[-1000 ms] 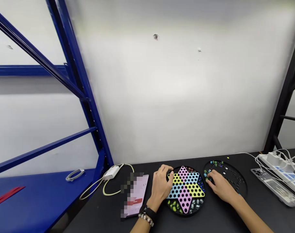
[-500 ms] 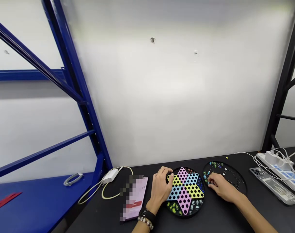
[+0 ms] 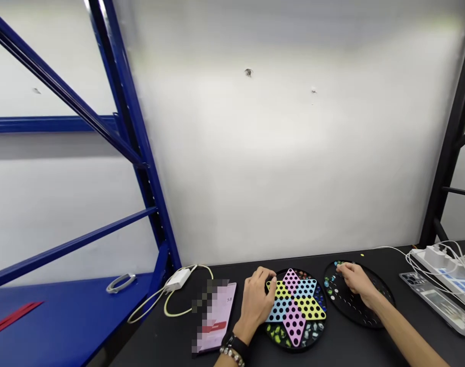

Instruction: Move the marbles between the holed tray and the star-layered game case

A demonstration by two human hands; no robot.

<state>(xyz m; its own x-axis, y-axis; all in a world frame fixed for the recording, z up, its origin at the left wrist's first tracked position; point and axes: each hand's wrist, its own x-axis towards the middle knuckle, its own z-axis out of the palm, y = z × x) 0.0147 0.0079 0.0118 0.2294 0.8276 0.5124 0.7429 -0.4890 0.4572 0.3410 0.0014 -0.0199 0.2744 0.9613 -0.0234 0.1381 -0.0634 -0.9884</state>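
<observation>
A round black Chinese checkers board (image 3: 297, 307) lies before me, with a pink, yellow and blue star of holes on top. Coloured marbles (image 3: 277, 335) show in compartments around the star. Cupped over its left rim is my left hand (image 3: 257, 295), thumb apart from the curved fingers, touching the edge. To the right is a round black tray (image 3: 385, 290) with glassy marbles (image 3: 327, 284) along its left side. My right hand (image 3: 356, 280) is over the tray's far-left part, fingertips pinched together among marbles. What they hold, if anything, is too small to make out.
A phone (image 3: 219, 318), partly pixelated, lies left of my left hand. A white charger (image 3: 178, 279) with cable is behind it. At far right are a grey phone-like case (image 3: 438, 300) and a power strip (image 3: 446, 267) with plugs and cables. A blue shelf frame (image 3: 148, 178) stands left.
My right hand has moved away from me, from the tray's left side to its far-left edge, uncovering marbles at left. My left hand stays at the board's rim. The view has shifted slightly.
</observation>
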